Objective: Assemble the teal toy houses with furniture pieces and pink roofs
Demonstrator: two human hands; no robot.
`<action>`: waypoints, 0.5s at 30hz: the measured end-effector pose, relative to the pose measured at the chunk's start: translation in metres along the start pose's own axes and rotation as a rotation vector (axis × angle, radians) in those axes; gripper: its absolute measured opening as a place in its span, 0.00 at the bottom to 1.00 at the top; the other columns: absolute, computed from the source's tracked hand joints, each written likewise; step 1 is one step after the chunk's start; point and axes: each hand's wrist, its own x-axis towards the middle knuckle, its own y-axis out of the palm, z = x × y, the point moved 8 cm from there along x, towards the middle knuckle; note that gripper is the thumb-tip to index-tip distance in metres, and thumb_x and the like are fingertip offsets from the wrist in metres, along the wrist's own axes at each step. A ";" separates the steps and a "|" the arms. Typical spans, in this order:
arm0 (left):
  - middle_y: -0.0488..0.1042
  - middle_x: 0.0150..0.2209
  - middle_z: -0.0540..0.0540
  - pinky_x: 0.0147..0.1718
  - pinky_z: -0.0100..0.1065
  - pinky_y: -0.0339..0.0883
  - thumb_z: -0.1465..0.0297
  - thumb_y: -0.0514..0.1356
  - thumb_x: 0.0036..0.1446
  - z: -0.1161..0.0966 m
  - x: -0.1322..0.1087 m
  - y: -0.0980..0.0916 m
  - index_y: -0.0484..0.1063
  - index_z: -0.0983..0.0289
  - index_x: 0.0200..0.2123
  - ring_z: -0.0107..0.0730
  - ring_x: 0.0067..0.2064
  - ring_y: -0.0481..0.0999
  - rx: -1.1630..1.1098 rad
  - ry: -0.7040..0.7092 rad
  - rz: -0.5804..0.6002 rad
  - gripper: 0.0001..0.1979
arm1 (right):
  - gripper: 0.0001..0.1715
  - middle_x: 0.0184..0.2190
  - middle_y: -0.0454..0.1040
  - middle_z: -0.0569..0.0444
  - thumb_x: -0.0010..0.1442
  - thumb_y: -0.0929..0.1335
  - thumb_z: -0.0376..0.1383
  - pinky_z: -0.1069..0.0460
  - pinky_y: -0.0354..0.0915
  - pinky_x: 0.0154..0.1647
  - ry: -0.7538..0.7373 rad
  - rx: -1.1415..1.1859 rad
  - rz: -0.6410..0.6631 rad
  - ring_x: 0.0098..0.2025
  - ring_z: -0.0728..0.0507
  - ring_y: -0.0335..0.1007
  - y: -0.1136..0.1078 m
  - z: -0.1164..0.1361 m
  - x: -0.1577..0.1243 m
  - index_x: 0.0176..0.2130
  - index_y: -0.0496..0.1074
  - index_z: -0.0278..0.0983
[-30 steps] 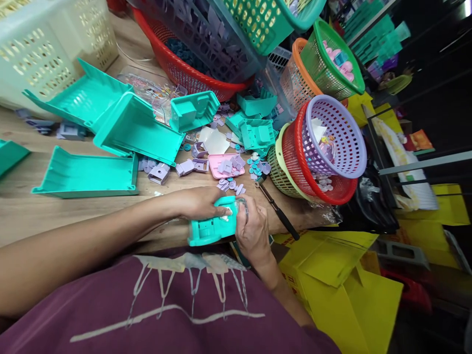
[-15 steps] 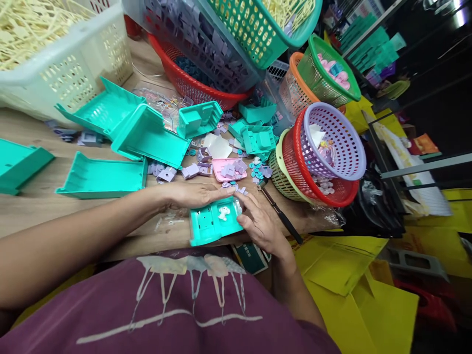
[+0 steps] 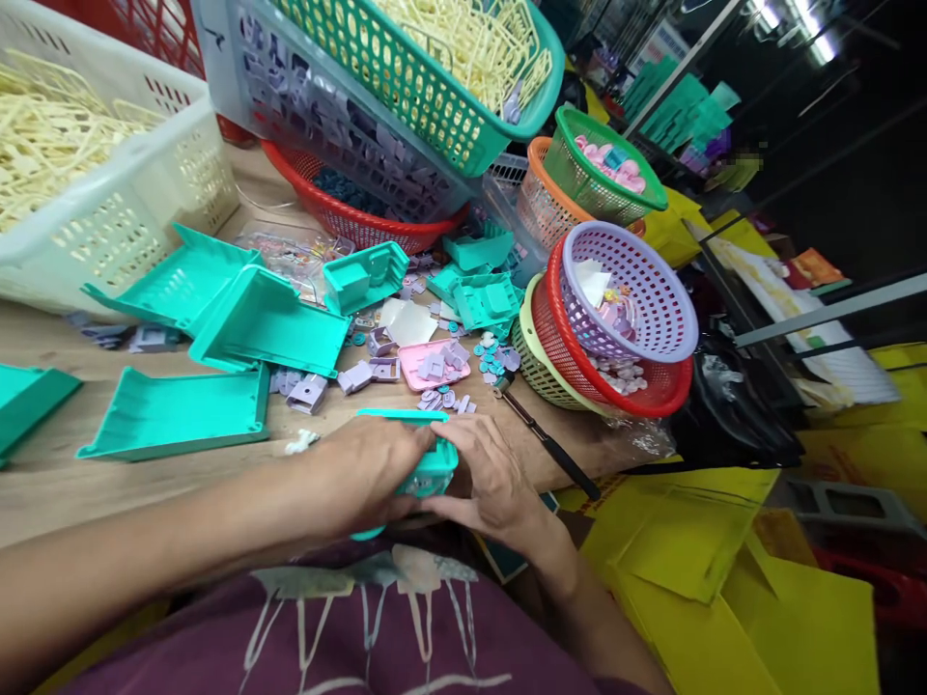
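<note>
Both hands grip a small turquoise plastic casing (image 3: pixel 433 471) close to my body at the table's front edge. My left hand (image 3: pixel 380 463) wraps over its left side and hides much of it. On the other side my right hand (image 3: pixel 489 473) holds it between thumb and fingers. A small white figure (image 3: pixel 302 441) lies on the table by my left wrist. Just beyond the casing are loose lilac pieces (image 3: pixel 438 400) and a pink tray (image 3: pixel 433 365) with lilac parts in it. A screwdriver-like tool with a black handle (image 3: pixel 569 465) rests to the right.
Larger turquoise shells (image 3: pixel 181 415) lie at the left. A white basket of cream plastic sprues (image 3: pixel 145 183) stands behind them. Stacked baskets, a lilac one (image 3: pixel 652 280) on top, stand at the right. Yellow sheets (image 3: pixel 666 541) lie below the table at right.
The casing has been turned from lying flat to being tilted up between my hands, nearer my body. The white figure that was on it now lies on the table. The view has shifted.
</note>
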 end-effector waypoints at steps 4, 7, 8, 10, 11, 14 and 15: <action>0.77 0.34 0.63 0.31 0.40 0.69 0.69 0.58 0.57 -0.010 -0.002 0.032 0.72 0.69 0.41 0.46 0.34 0.78 0.293 -0.029 -0.029 0.11 | 0.32 0.50 0.72 0.45 0.60 0.71 0.44 0.36 0.58 0.57 0.003 -0.256 0.042 0.53 0.34 0.60 0.017 0.002 -0.004 0.59 0.62 0.36; 0.75 0.29 0.62 0.29 0.41 0.67 0.76 0.57 0.54 -0.012 0.000 0.056 0.72 0.67 0.33 0.46 0.31 0.76 0.425 0.015 -0.004 0.04 | 0.24 0.47 0.72 0.48 0.63 0.69 0.42 0.36 0.53 0.60 -0.030 -0.299 0.063 0.51 0.35 0.60 0.031 0.006 -0.008 0.55 0.66 0.36; 0.75 0.29 0.61 0.28 0.42 0.67 0.77 0.57 0.53 -0.012 0.001 0.060 0.72 0.67 0.32 0.46 0.31 0.76 0.444 0.027 -0.023 0.05 | 0.22 0.46 0.73 0.48 0.63 0.68 0.42 0.36 0.52 0.61 -0.044 -0.290 0.055 0.50 0.36 0.61 0.035 0.008 -0.009 0.54 0.67 0.36; 0.74 0.28 0.60 0.28 0.42 0.66 0.78 0.57 0.52 -0.010 0.001 0.063 0.72 0.66 0.32 0.45 0.30 0.75 0.478 0.030 -0.069 0.05 | 0.20 0.44 0.73 0.49 0.64 0.67 0.41 0.36 0.50 0.62 -0.058 -0.267 0.033 0.49 0.37 0.61 0.038 0.008 -0.012 0.52 0.67 0.36; 0.74 0.28 0.60 0.28 0.42 0.66 0.78 0.58 0.52 -0.009 0.001 0.064 0.72 0.66 0.32 0.44 0.30 0.75 0.494 0.037 -0.073 0.04 | 0.18 0.44 0.73 0.49 0.64 0.68 0.40 0.36 0.49 0.63 -0.053 -0.260 0.027 0.48 0.38 0.62 0.037 0.007 -0.012 0.52 0.68 0.36; 0.74 0.29 0.61 0.28 0.41 0.67 0.77 0.58 0.53 -0.010 0.002 0.061 0.72 0.67 0.34 0.45 0.31 0.75 0.556 0.056 -0.038 0.05 | 0.20 0.44 0.73 0.50 0.62 0.70 0.42 0.36 0.51 0.61 -0.030 -0.228 0.077 0.50 0.37 0.63 0.027 -0.001 -0.002 0.52 0.68 0.38; 0.74 0.29 0.61 0.28 0.41 0.67 0.77 0.57 0.53 -0.010 0.001 0.058 0.73 0.68 0.35 0.46 0.32 0.75 0.570 0.052 -0.019 0.06 | 0.23 0.45 0.73 0.50 0.61 0.71 0.44 0.38 0.55 0.59 -0.044 -0.190 0.126 0.50 0.38 0.63 0.022 -0.003 0.004 0.53 0.68 0.38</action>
